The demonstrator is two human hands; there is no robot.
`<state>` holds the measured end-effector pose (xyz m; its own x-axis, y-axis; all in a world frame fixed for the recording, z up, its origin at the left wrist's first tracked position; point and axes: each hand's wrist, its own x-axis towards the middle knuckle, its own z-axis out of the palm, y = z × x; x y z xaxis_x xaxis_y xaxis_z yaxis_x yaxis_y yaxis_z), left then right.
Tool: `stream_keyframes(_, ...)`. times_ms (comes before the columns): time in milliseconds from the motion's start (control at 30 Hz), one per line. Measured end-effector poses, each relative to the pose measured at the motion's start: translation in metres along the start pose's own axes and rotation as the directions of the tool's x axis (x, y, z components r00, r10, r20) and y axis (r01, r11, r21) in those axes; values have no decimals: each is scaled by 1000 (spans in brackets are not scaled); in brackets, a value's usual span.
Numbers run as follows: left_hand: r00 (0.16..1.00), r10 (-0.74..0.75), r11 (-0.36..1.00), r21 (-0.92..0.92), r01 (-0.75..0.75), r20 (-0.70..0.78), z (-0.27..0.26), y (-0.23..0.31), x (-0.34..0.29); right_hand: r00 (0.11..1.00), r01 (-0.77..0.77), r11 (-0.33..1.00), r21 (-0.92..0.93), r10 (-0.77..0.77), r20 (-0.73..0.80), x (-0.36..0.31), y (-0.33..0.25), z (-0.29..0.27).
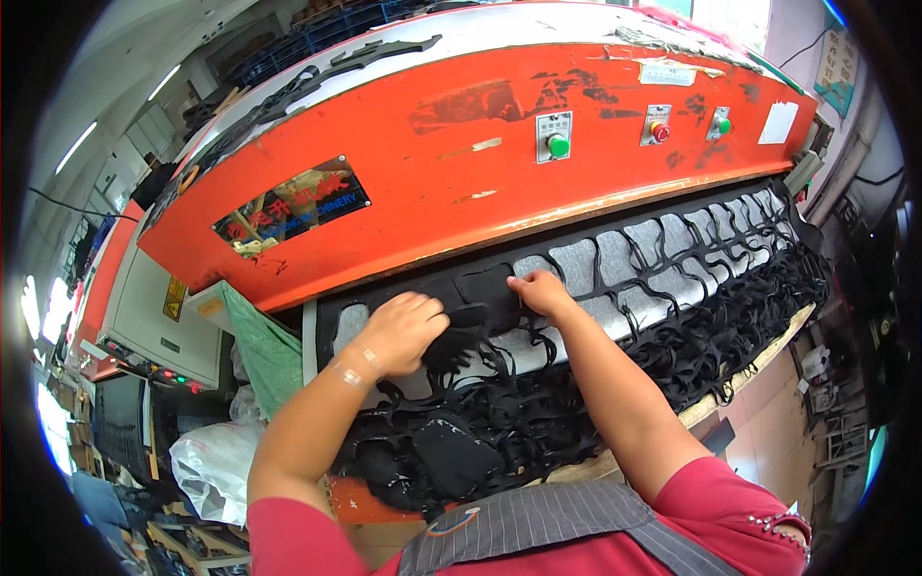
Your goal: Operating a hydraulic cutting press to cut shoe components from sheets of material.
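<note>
My left hand [405,331] is closed, its fingers curled around a dark, flat cut piece [467,316] whose rounded end sticks out to the right. To its right, my right hand [542,291] pinches the edge of a black cut-out piece [488,286] in the black sheet. That sheet [597,252] lies across a pale grey bed [576,267]; to the right only thin black strips frame its cut-out openings. The palms and the far side of the fingers are hidden.
An orange-red press machine [403,154] spans the far side, with green buttons [558,146] and a red stop button [660,132]. Tangled black scraps [557,413] pile along the near edge, with a loose black piece [456,456]. Plastic bags [216,470] and green cloth [254,346] are at left.
</note>
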<state>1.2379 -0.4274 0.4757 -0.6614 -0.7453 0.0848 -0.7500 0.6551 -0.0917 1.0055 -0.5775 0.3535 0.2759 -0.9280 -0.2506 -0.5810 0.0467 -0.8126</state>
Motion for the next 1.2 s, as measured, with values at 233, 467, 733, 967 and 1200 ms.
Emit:
stream_keyframes(233,970,-233,972,2,233,-66,-19,21,-79,986,-111,929,-352,57,-158,-6,-70,24)
stream_keyframes(467,972,-230,970,-91,225,-48,18,22,-79,989,-145,962,-233,136,-53,7,-52,25)
stream_keyframes(733,991,43,992,116,-58,128,7,26,7,997,54,998,31,-55,45,3,-32,40)
stream_keyframes(967,940,58,987,124,-105,336,12,22,62,919,-226,450,864,-195,342,-17,-6,21)
stream_keyframes(1200,991,39,994,101,-52,129,29,32,39,990,122,928,353,-89,-108,-13,-14,28)
